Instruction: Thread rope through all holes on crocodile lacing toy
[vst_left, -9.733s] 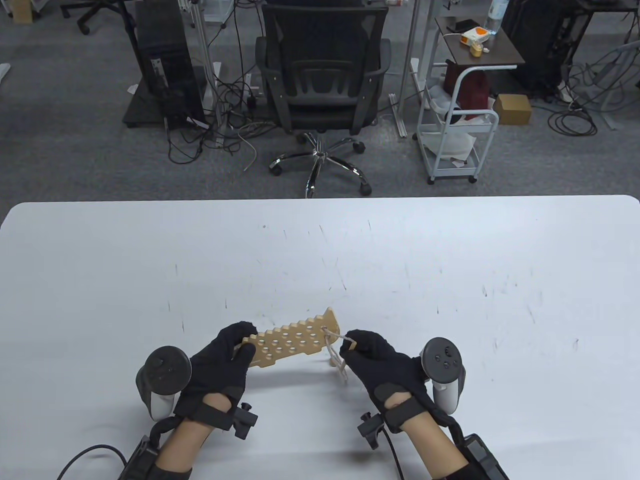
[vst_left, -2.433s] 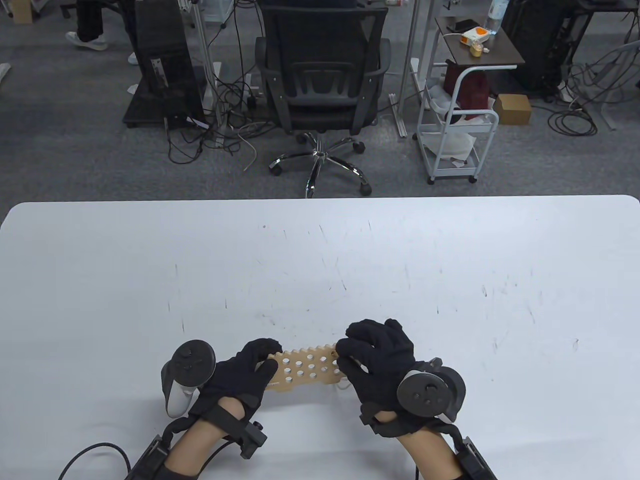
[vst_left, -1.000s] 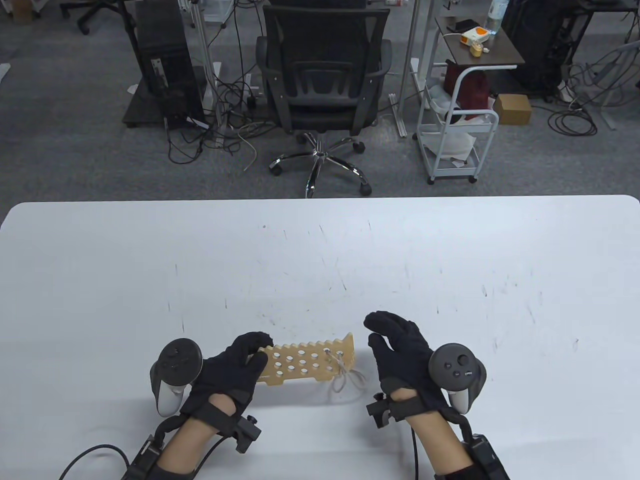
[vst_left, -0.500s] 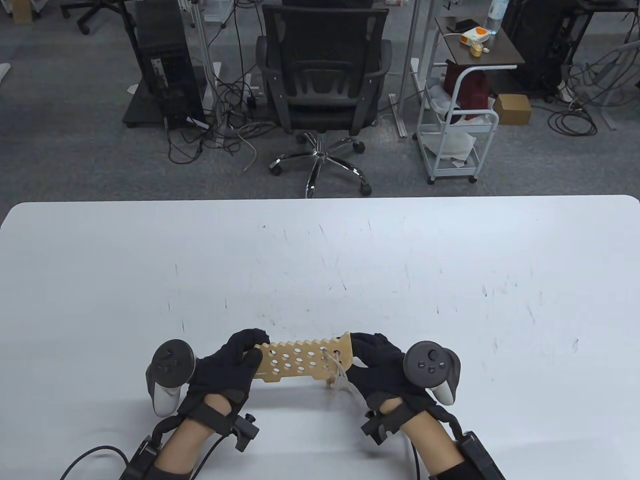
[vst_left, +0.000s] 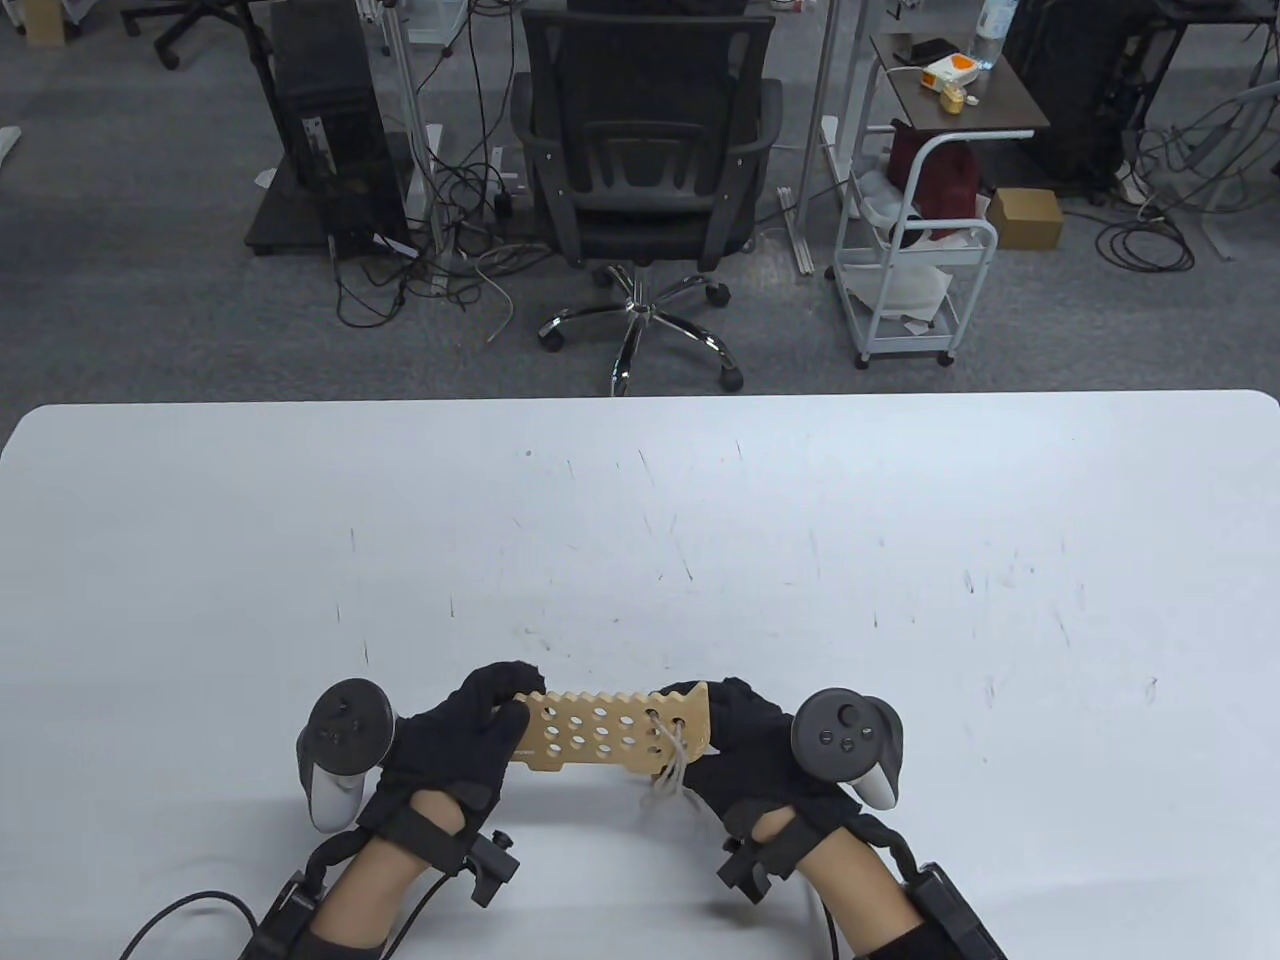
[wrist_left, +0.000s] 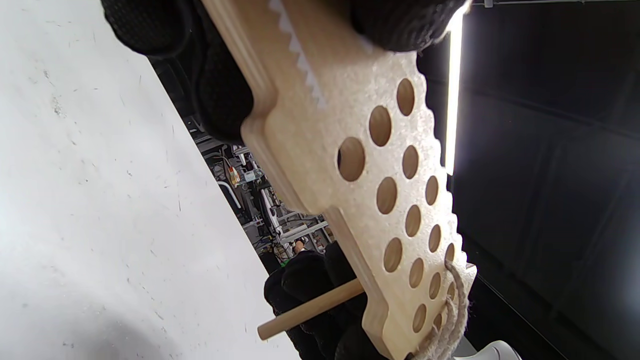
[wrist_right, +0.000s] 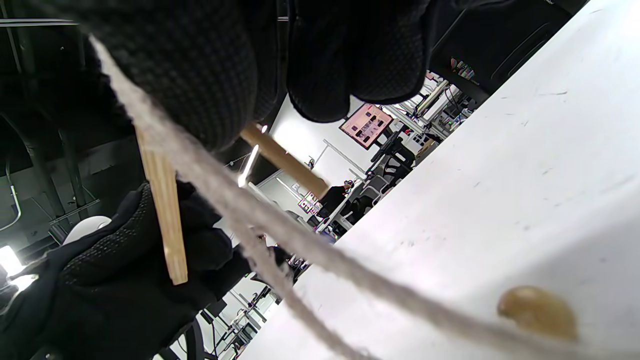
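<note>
Both hands (vst_left: 455, 740) (vst_left: 745, 760) hold the unlabelled crocodile toy (vst_left: 610, 728).

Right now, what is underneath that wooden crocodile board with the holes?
Under the crocodile board, the right hand holds a wooden dowel needle, and loose rope hangs near that end. The white table lies below. Which hole the needle is aimed at is hidden.

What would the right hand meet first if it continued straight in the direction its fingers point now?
The right hand points toward the left, and it already touches the crocodile board at the roped end. Beyond the board is the left hand, though depth is unclear.
</note>
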